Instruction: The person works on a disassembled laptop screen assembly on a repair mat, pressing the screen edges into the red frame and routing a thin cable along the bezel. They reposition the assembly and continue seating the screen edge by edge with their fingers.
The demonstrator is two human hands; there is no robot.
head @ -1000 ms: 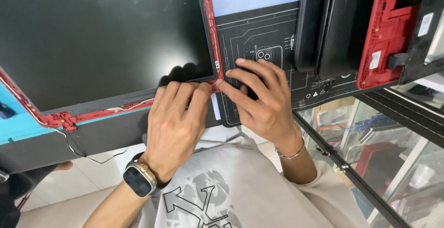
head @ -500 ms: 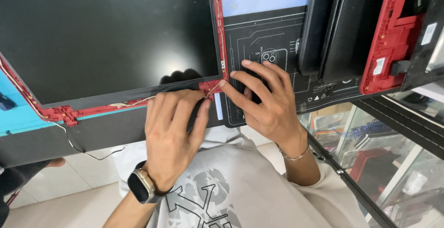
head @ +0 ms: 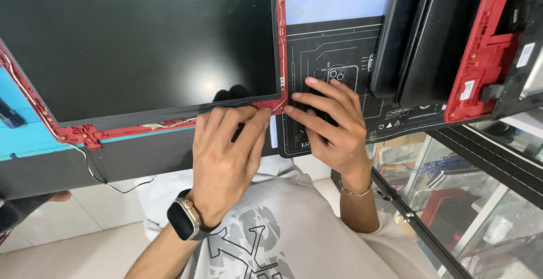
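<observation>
Left hand (head: 226,154), smartwatch (head: 182,221) on wrist, is pressing w/ fingers bunched & curled onto the red frame (head: 169,124) at the near corner of the black screen panel (head: 141,41); gripping nothing visible. Right hand (head: 331,123), thin bracelet (head: 355,191) on wrist, is lying fingers spread, flat on the dark work mat (head: 334,50) just beside that corner, index tip touching the frame edge; not holding anything. Panel is resting on the desk (head: 45,169) near its front edge, thin wire (head: 96,171) trailing over it. Black & red housings (head: 481,47) are standing at the desk's right side, glass cabinet (head: 481,200) below.
</observation>
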